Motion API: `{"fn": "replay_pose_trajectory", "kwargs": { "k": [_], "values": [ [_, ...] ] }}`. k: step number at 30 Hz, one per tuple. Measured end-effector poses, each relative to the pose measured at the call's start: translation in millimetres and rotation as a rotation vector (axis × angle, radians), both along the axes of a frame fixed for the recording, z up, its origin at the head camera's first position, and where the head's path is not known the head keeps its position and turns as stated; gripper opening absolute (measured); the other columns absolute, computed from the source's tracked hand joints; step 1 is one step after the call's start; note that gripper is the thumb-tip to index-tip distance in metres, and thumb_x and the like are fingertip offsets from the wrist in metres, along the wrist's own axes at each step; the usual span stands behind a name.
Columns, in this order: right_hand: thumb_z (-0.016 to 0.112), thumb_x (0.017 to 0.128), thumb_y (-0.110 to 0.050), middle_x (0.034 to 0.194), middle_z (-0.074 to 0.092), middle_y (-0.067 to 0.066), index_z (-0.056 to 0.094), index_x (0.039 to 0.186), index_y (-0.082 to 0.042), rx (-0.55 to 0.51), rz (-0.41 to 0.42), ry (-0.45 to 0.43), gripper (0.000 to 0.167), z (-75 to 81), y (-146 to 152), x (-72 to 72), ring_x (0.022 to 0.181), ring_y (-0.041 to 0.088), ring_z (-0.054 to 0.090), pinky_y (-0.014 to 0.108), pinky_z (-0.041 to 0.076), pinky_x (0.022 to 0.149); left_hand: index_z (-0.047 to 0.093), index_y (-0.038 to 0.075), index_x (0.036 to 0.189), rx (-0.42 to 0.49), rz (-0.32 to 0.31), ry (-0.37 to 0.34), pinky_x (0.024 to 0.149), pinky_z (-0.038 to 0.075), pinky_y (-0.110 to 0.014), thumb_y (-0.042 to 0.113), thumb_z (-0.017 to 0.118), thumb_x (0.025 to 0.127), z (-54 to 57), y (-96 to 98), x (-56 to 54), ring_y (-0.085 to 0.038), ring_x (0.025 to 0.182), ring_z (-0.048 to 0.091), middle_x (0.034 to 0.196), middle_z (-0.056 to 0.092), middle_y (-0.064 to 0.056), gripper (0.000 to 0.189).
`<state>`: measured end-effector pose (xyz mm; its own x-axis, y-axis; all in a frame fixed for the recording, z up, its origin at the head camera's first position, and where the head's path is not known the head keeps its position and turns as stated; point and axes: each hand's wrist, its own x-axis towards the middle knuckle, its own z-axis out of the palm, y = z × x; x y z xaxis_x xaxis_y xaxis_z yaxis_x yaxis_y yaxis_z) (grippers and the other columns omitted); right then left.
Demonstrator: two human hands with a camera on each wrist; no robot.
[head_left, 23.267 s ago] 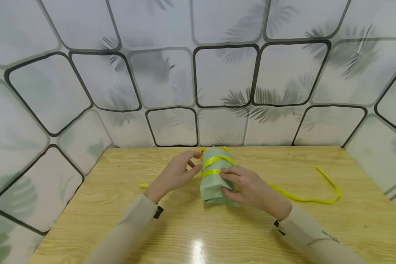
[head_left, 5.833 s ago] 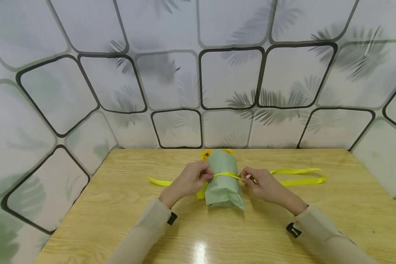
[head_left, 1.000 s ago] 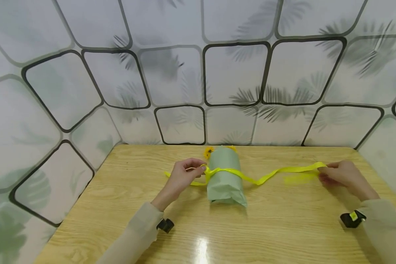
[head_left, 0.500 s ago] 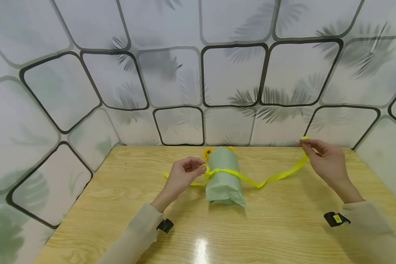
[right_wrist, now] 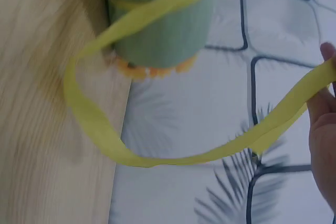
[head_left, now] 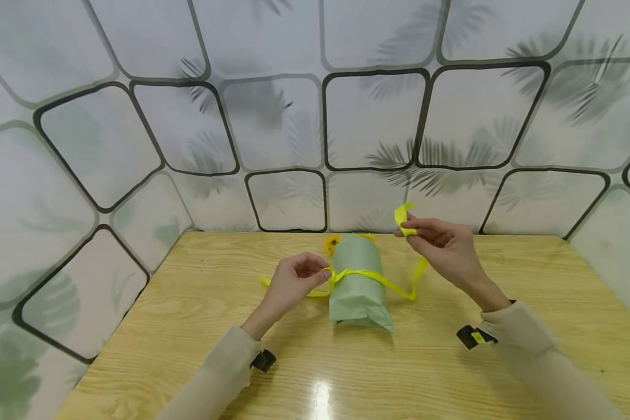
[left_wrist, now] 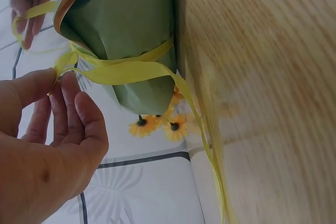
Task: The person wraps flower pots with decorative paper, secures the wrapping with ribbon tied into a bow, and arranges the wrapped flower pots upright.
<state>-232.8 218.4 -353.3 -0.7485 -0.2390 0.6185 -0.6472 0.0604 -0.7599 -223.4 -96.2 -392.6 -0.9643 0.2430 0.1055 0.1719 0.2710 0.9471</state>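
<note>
A bouquet wrapped in pale green paper (head_left: 356,303) lies on the table, with orange-yellow flowers (left_wrist: 176,127) showing at its far end. Round its middle runs a yellow ribbon (head_left: 367,272), crossed at the left side. My left hand (head_left: 289,286) pinches the ribbon between thumb and forefinger right beside the wrap; its other fingers curl loosely. One ribbon tail hangs past that hand to the tabletop. Raised to the right of the bouquet, my right hand (head_left: 446,248) pinches the other end, which loops over its fingertips. Between that hand and the wrap the ribbon sags in a curve (right_wrist: 142,158).
The wooden table (head_left: 215,350) extends around the bouquet on all sides. Behind it and at both sides stands a patterned cloth wall (head_left: 367,128), close to the table's back edge. Black wrist cameras (head_left: 264,360) sit at both cuffs.
My right hand has carried its ribbon end up from the far right and leftward, close to the bouquet. The left hand keeps its pinch almost in place. Earlier, both hands held the ribbon tight across the wrap.
</note>
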Motion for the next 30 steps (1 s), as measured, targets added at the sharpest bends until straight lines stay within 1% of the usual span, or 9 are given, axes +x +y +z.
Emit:
{"fn": "replay_pose_trajectory", "kwargs": {
  "k": [4, 7, 10, 11, 14, 18, 22, 25, 30],
  "values": [
    [0.051, 0.093, 0.021, 0.109, 0.079, 0.002, 0.066, 0.104, 0.02, -0.07, 0.226, -0.02, 0.018, -1.2, -19.7, -1.6, 0.138, 0.016, 0.056, 0.03, 0.057, 0.096, 0.076, 0.01, 0.104, 0.002, -0.019, 0.002, 0.072, 0.055, -0.026, 0.014, 0.077, 0.092, -0.5, 0.5, 0.0, -0.012, 0.081, 0.067, 0.099, 0.075, -0.008, 0.012],
    [0.049, 0.093, 0.02, 0.11, 0.079, 0.002, 0.066, 0.102, 0.021, -0.077, 0.284, -0.042, 0.02, -2.7, -31.5, -2.5, 0.138, 0.019, 0.057, 0.032, 0.057, 0.099, 0.075, 0.01, 0.104, 0.011, -0.039, -0.005, 0.077, 0.059, -0.037, 0.014, 0.077, 0.093, -0.3, 0.7, 0.4, -0.019, 0.085, 0.069, 0.101, 0.076, -0.008, 0.012],
    [0.052, 0.095, 0.017, 0.121, 0.076, -0.004, 0.069, 0.105, 0.015, -0.024, 0.251, -0.051, 0.02, -3.4, -40.2, -3.3, 0.13, 0.014, 0.063, 0.028, 0.057, 0.097, 0.075, 0.01, 0.106, 0.016, -0.05, -0.016, 0.084, 0.059, -0.05, 0.015, 0.076, 0.093, 0.9, 0.9, 1.5, -0.029, 0.091, 0.071, 0.103, 0.076, -0.008, 0.013],
    [0.054, 0.094, 0.017, 0.119, 0.076, -0.005, 0.07, 0.105, 0.013, -0.007, 0.227, -0.044, 0.02, -3.5, -42.3, -3.5, 0.129, 0.012, 0.064, 0.026, 0.057, 0.097, 0.075, 0.01, 0.106, 0.016, -0.052, -0.018, 0.085, 0.059, -0.052, 0.015, 0.076, 0.093, 1.1, 1.0, 1.8, -0.031, 0.093, 0.071, 0.103, 0.076, -0.008, 0.013],
    [0.061, 0.093, 0.014, 0.118, 0.075, -0.011, 0.072, 0.106, 0.008, 0.061, 0.12, -0.004, 0.018, -3.1, -47.2, -4.9, 0.115, 0.005, 0.068, 0.021, 0.058, 0.091, 0.075, 0.01, 0.107, 0.017, -0.056, -0.024, 0.087, 0.058, -0.054, 0.015, 0.076, 0.094, 1.3, 1.2, 2.5, -0.037, 0.098, 0.071, 0.104, 0.076, -0.009, 0.014],
    [0.066, 0.092, 0.011, 0.11, 0.076, -0.004, 0.074, 0.107, 0.006, 0.103, 0.034, 0.039, 0.018, -2.1, -51.4, -8.6, 0.101, 0.005, 0.069, 0.02, 0.058, 0.084, 0.075, 0.01, 0.107, 0.022, -0.059, -0.03, 0.088, 0.058, -0.056, 0.015, 0.075, 0.094, 0.9, 1.1, 2.4, -0.04, 0.099, 0.07, 0.104, 0.075, -0.009, 0.014],
    [0.065, 0.093, 0.011, 0.116, 0.075, 0.016, 0.073, 0.112, 0.008, 0.113, 0.058, 0.028, 0.021, -0.8, -56.4, -11.3, 0.104, 0.003, 0.069, 0.02, 0.059, 0.085, 0.075, 0.011, 0.105, 0.012, -0.054, -0.024, 0.087, 0.057, -0.057, 0.015, 0.076, 0.094, 0.4, 1.4, 2.0, -0.036, 0.096, 0.072, 0.103, 0.076, -0.008, 0.012],
    [0.065, 0.094, 0.01, 0.119, 0.072, 0.026, 0.072, 0.116, 0.008, 0.126, 0.083, -0.024, 0.023, -0.6, -61.1, -12.1, 0.109, 0.003, 0.069, 0.021, 0.058, 0.09, 0.076, 0.011, 0.105, 0.005, -0.052, -0.018, 0.087, 0.058, -0.057, 0.015, 0.076, 0.094, -0.2, 1.7, 1.6, -0.031, 0.093, 0.072, 0.103, 0.076, -0.007, 0.012],
    [0.066, 0.097, -0.001, 0.125, 0.071, 0.021, 0.074, 0.118, 0.0, 0.256, 0.072, -0.161, 0.023, -3.6, -65.3, -12.2, 0.115, 0.024, 0.07, 0.034, 0.059, 0.095, 0.075, 0.011, 0.106, 0.009, -0.062, -0.019, 0.088, 0.057, -0.058, 0.016, 0.075, 0.094, 0.2, 1.5, 1.5, -0.033, 0.095, 0.072, 0.104, 0.076, -0.008, 0.012]
  ]
}}
